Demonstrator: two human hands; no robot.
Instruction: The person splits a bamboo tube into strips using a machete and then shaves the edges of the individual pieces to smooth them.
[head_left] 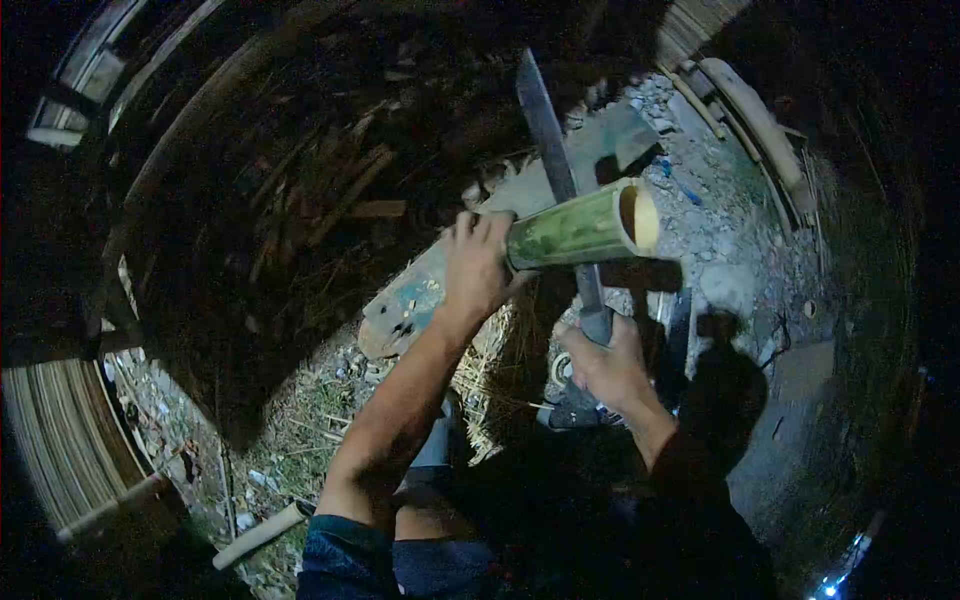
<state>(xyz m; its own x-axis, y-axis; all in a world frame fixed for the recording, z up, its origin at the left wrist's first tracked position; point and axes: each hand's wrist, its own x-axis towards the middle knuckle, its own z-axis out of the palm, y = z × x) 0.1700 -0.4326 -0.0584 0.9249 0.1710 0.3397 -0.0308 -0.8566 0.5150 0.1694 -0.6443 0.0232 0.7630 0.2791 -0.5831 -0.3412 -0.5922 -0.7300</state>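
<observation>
The ground (725,235) under me is grey gravel and stones, lit in a patch while everything around it is black. To my left a heap of wood scraps (335,200) lies half in the dark. A worn plank (415,298) with flaking paint runs slantwise across the gravel, from near my left wrist up towards the stones. Dry straw (492,365) is spread at its near side, between my two arms.

Above the plank I hold the bamboo (572,233), a short green length lying almost level. Its cut, hollow end points to my right and shows a pale rim. My left hand (478,265) is wrapped tight around its other end, fingers over the top.

The machete (548,125) stands nearly upright. Its long dark blade passes behind the bamboo close to the open end, and the tip reaches well above it. I cannot tell if blade and bamboo touch. My right hand (608,362) is closed around the handle, just below the bamboo, with my dark sleeve behind it.

Low on my left a pale stick (262,535) lies on the gravel, well apart from both hands.
</observation>
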